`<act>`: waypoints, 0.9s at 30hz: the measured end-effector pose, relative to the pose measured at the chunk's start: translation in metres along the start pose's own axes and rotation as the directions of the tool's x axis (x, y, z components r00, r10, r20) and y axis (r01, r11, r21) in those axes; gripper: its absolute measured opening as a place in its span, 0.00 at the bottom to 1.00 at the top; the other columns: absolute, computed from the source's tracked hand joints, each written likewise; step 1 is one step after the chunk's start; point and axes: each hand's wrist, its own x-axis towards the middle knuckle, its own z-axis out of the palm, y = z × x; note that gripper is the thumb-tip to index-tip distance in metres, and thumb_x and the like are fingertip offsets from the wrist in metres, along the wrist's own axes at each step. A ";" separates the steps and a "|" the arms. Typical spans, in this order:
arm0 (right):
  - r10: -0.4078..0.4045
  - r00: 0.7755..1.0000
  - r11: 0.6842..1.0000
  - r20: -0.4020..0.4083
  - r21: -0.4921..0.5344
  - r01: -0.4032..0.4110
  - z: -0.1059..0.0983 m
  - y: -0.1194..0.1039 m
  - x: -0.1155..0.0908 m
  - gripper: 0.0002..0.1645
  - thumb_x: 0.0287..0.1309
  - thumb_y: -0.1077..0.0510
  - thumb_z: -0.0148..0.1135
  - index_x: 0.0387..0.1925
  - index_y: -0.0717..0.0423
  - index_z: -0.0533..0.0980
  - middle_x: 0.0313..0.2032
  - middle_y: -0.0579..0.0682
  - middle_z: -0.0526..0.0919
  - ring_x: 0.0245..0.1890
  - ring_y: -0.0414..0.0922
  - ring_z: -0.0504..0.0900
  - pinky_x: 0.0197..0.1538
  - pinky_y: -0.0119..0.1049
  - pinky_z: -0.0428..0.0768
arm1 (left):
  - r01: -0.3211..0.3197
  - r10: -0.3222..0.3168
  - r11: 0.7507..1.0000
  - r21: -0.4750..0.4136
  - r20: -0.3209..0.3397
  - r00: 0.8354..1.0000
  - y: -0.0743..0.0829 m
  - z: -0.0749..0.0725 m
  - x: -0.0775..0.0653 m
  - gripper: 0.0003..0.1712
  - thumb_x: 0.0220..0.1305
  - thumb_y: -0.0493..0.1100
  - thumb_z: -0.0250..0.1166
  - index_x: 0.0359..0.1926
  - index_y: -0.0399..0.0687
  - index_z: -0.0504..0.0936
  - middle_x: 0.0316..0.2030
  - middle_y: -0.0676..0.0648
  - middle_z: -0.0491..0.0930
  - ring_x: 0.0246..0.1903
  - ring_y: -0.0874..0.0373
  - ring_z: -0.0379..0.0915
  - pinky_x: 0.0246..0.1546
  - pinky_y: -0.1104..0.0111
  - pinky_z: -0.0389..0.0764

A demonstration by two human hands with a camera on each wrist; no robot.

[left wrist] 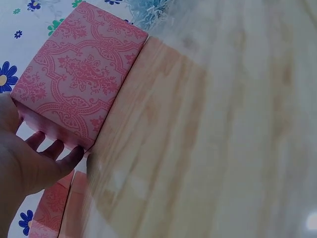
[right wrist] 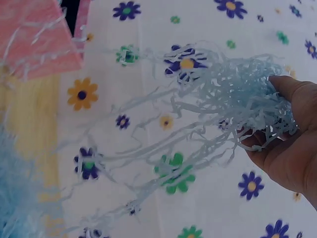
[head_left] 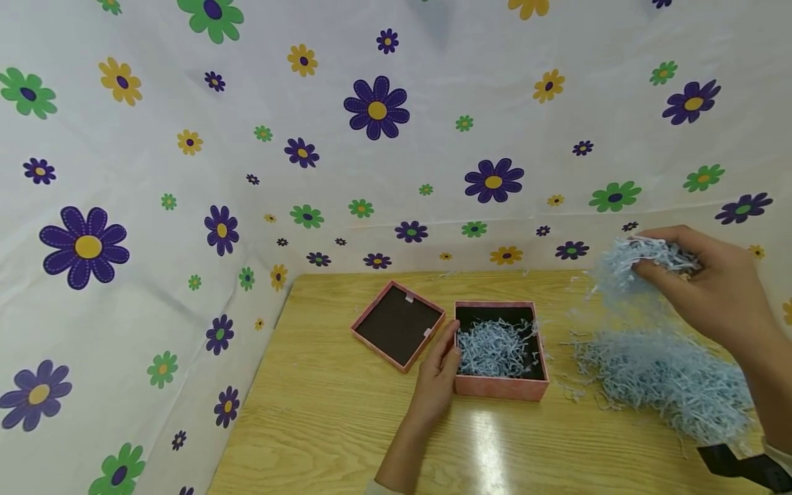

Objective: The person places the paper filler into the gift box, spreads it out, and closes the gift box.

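Note:
At the left side of an open pink box is my left hand, its fingertips against the outer wall and its thumb at the rim. Pale blue shredded paper lies inside the box, with the dark lining showing around it. My right hand grips a clump of the same shredded paper, raised above the table on the right. Long strands trail down from that clump in the right wrist view. Below it spreads a large heap of shredded paper.
The box's lid lies inside-up on the wooden table, left of the box. Stray paper strands lie between the box and the heap. Flower-printed white sheeting stands behind and to the left. A black strap shows near my right wrist.

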 end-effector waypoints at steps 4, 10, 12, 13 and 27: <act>-0.038 0.999 0.997 0.020 0.074 0.036 0.009 -0.025 0.013 0.23 0.63 0.72 0.70 0.60 0.61 0.83 0.46 0.14 0.75 0.29 0.22 0.75 0.32 0.15 0.71 | -0.001 0.001 0.999 -0.032 -0.006 1.000 -0.001 -0.005 0.000 0.29 0.85 0.47 0.53 0.81 0.64 0.65 0.79 0.64 0.60 0.77 0.60 0.60 0.74 0.60 0.67; -0.103 0.994 0.984 0.035 0.149 0.097 0.022 -0.052 0.025 0.25 0.60 0.76 0.70 0.58 0.61 0.83 0.44 0.19 0.80 0.28 0.26 0.76 0.30 0.18 0.72 | -0.012 0.012 0.999 -0.031 0.017 1.000 0.001 -0.010 0.004 0.28 0.83 0.46 0.55 0.79 0.61 0.68 0.78 0.60 0.63 0.77 0.52 0.62 0.74 0.54 0.67; -0.113 0.993 0.977 0.044 0.185 0.103 0.026 -0.060 0.028 0.25 0.59 0.76 0.70 0.58 0.61 0.83 0.44 0.21 0.81 0.27 0.27 0.77 0.30 0.18 0.73 | -0.018 0.019 1.000 -0.023 0.031 0.999 0.001 -0.012 0.005 0.28 0.83 0.46 0.56 0.79 0.59 0.68 0.79 0.58 0.63 0.77 0.49 0.62 0.74 0.51 0.68; -0.117 0.992 0.973 0.047 0.203 0.105 0.027 -0.064 0.030 0.25 0.59 0.76 0.70 0.58 0.61 0.83 0.43 0.23 0.82 0.27 0.27 0.78 0.30 0.18 0.74 | -0.015 0.016 1.000 -0.020 0.037 0.999 0.002 -0.012 0.006 0.28 0.83 0.46 0.56 0.79 0.58 0.68 0.79 0.58 0.63 0.77 0.49 0.62 0.73 0.51 0.68; -0.213 0.977 0.858 0.013 0.480 0.180 0.055 -0.132 0.052 0.20 0.60 0.78 0.68 0.53 0.64 0.84 0.45 0.41 0.87 0.38 0.38 0.89 0.40 0.26 0.86 | 0.002 0.001 0.999 -0.033 0.066 0.998 0.006 -0.013 0.008 0.28 0.83 0.46 0.56 0.79 0.60 0.68 0.80 0.51 0.60 0.77 0.46 0.61 0.73 0.46 0.68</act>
